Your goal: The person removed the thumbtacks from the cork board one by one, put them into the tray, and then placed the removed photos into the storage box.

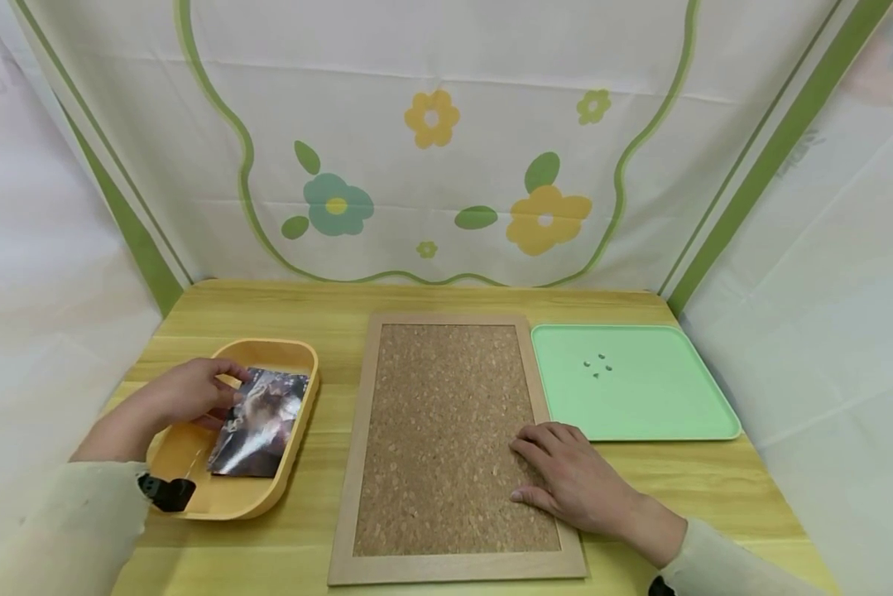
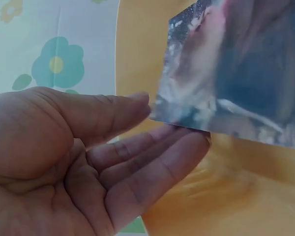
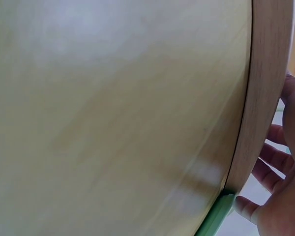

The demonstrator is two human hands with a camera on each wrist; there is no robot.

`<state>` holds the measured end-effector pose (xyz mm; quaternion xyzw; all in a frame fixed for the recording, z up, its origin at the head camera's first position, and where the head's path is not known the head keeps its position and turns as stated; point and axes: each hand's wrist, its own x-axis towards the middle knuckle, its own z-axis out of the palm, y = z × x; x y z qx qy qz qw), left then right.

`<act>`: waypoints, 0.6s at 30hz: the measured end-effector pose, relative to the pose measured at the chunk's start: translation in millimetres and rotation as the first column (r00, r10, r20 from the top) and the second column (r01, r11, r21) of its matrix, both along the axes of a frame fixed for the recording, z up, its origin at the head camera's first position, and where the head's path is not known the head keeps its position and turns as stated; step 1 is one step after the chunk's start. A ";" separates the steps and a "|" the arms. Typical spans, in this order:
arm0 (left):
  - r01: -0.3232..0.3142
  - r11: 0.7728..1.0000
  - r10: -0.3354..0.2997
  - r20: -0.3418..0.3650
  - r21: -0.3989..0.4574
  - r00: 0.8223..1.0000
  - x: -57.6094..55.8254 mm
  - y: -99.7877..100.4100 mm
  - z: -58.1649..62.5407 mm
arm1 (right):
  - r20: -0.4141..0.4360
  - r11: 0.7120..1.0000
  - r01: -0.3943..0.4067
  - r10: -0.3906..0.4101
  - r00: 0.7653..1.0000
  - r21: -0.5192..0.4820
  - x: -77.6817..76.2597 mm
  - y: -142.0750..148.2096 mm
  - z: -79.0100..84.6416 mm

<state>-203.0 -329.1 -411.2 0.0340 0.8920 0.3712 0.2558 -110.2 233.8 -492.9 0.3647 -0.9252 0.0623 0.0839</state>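
Observation:
My left hand (image 1: pixel 193 393) is over the yellow-orange tray (image 1: pixel 256 503), its fingers at the left edge of a glossy photo print (image 1: pixel 263 422). In the left wrist view the fingertips and thumb (image 2: pixel 108 115) meet at a corner of the print (image 2: pixel 250 73); the exact contact is partly hidden. A cork board (image 1: pixel 446 439) in a wooden frame lies at the middle of the table. My right hand (image 1: pixel 573 476) rests across its right frame edge, fingers loosely bent on the cork. The right wrist view shows those fingers (image 3: pixel 273 157) beside the wooden frame (image 3: pixel 265 73).
Right of the board, touching or nearly touching its frame, lies a light green tray (image 1: pixel 655 406) bearing several tiny shiny pieces (image 1: pixel 597 364). A white curtain (image 1: pixel 446 50) with printed flowers stands behind the wooden table (image 1: pixel 319 530), and white sheets close both sides.

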 end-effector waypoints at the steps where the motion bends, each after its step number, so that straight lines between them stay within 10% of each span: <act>1: -0.003 1.000 0.003 -0.002 -0.014 1.000 0.4 0.8 0.4 | 0.002 1.000 0.001 -0.001 1.000 0.000 0.1 0.0 0.0; 10: 0.010 0.999 -0.011 -0.024 -0.047 1.000 3.2 6.2 6.5 | 0.014 1.000 0.005 -0.005 1.000 -0.003 1.4 -0.6 -1.2; 18: 0.055 0.986 -0.084 -0.189 -0.155 0.978 12.8 29.5 14.4 | 0.020 1.000 0.010 -0.010 1.000 -0.007 -1.7 -1.2 0.4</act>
